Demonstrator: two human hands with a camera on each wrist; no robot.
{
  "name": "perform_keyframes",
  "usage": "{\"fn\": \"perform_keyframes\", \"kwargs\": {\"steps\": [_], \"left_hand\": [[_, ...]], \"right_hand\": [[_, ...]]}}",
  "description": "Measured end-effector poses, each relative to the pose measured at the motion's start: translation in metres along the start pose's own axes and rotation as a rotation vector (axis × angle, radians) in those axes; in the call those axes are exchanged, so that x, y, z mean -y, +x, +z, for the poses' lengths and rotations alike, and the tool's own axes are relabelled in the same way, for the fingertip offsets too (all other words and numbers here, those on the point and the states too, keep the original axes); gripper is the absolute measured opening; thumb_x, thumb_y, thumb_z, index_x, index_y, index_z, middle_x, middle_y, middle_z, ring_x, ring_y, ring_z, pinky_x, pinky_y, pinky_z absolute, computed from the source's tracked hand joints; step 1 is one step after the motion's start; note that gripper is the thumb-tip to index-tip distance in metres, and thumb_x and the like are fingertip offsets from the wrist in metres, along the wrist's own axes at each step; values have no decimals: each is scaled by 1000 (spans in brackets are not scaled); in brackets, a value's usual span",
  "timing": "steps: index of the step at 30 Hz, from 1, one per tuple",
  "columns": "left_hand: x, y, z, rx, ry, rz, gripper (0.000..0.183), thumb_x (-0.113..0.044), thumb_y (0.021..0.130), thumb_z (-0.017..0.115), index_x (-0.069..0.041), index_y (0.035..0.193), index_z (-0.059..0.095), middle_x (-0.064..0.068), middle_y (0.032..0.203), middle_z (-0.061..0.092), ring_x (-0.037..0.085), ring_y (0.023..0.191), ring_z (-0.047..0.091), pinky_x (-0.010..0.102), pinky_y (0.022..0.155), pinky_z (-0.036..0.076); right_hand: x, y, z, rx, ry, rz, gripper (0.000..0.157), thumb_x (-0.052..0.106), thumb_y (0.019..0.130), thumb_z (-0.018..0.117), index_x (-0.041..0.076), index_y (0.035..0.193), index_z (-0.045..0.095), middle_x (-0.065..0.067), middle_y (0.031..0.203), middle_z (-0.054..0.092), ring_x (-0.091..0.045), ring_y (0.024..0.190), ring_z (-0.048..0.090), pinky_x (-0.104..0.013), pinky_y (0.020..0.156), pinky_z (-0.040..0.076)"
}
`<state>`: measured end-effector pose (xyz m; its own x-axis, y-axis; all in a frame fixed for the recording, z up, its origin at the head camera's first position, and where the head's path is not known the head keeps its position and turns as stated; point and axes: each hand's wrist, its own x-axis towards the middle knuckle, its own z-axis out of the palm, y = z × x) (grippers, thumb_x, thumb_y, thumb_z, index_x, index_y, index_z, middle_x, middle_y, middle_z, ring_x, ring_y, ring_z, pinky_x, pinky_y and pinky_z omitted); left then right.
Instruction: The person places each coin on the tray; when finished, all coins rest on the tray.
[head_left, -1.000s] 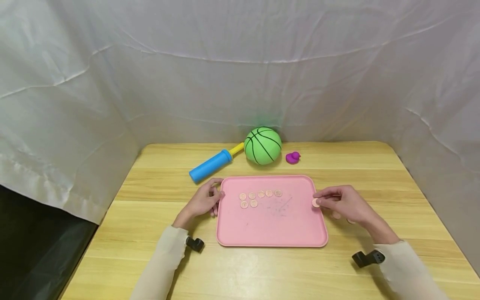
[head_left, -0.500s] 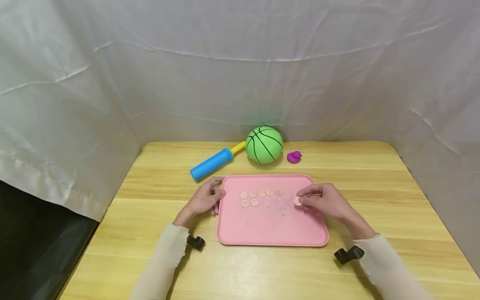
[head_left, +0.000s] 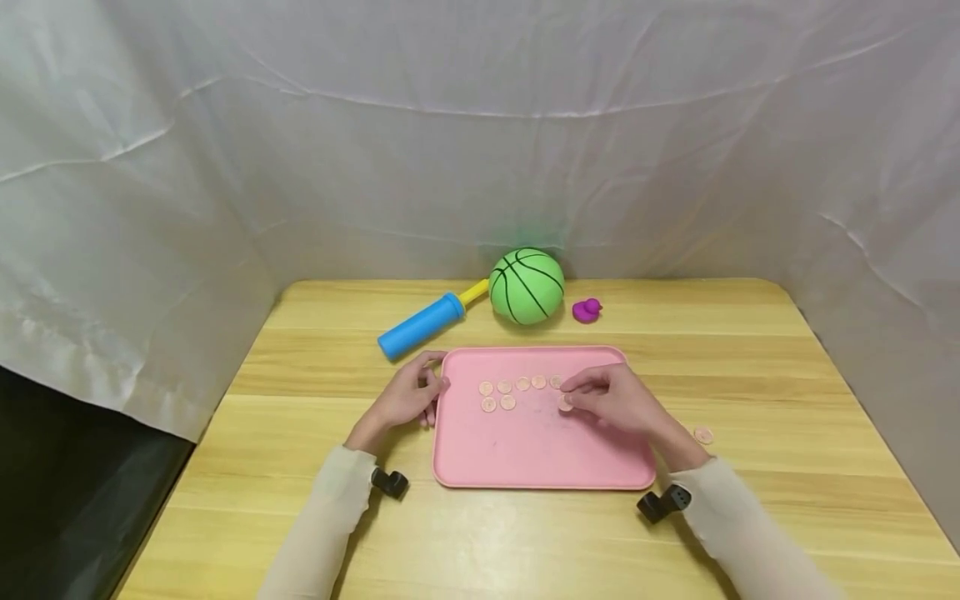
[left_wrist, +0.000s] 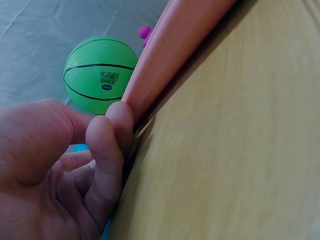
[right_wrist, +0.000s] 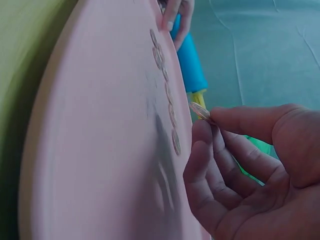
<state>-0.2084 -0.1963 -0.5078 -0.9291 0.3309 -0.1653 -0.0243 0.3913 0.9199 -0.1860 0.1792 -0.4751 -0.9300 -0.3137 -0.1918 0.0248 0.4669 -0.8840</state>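
My right hand (head_left: 618,402) pinches a copper-coloured coin (right_wrist: 200,111) between thumb and fingertips, above the pink tray (head_left: 517,458). In the right wrist view the coin is tilted and held over the tray surface. Several similar coins (head_left: 522,383) lie flat on the tray in two rows, the back one longer than the front one. The held coin is close to the right end of the back row in the head view. My left hand (head_left: 408,396) grips the tray's left rim, its thumb over the edge and fingers against the outer side (left_wrist: 165,55).
Behind the tray lie a blue hand pump (head_left: 422,327) with a yellow end, a green basketball (head_left: 527,287) and a purple rubber duck (head_left: 587,310). Another coin (head_left: 703,435) rests on the wooden table (head_left: 480,542) right of the tray. Grey cloth (head_left: 480,167) hangs around the back and sides.
My right hand has carried the coin leftward from the tray's right rim to near the coin rows. A coin on the table shows more fully. My left hand has stayed at the rim.
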Motion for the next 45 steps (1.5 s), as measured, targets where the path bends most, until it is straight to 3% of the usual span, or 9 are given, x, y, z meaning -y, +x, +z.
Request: {"fn": "perform_keyframes", "kwargs": {"steps": [13,27,34,45], "left_hand": [[0,-2,0,-6,-7,1,51,-9,113,59,-4,162,45,9,83,61,14,47,62,26,42,56],[0,-1,-1,0,5,7,51,-9,113,58,-4,162,44,10,83,61,14,48,62,27,42,56],[1,-1,0,0,-2,4,51,-9,113,58,-4,162,45,10,83,61,14,47,62,26,42,56],[1,-1,0,0,3,6,51,-10,113,58,-4,162,45,11,83,62,14,48,62,26,42,57]], "right_hand": [[19,19,31,27,-39,-9,20,9,96,82,-1,114,78,-13,97,82,-21,79,78,-30,67,67],[26,30,48,10,-52,-12,16,7,96,80,1,110,78,-13,98,81,-19,83,76,-25,72,64],[26,28,45,17,-69,-28,25,5,91,83,1,115,77,-13,105,81,-18,91,76,-28,82,67],[20,14,20,-10,-103,-99,37,9,88,90,-2,120,75,-17,110,81,-20,96,77,-27,87,66]]}}
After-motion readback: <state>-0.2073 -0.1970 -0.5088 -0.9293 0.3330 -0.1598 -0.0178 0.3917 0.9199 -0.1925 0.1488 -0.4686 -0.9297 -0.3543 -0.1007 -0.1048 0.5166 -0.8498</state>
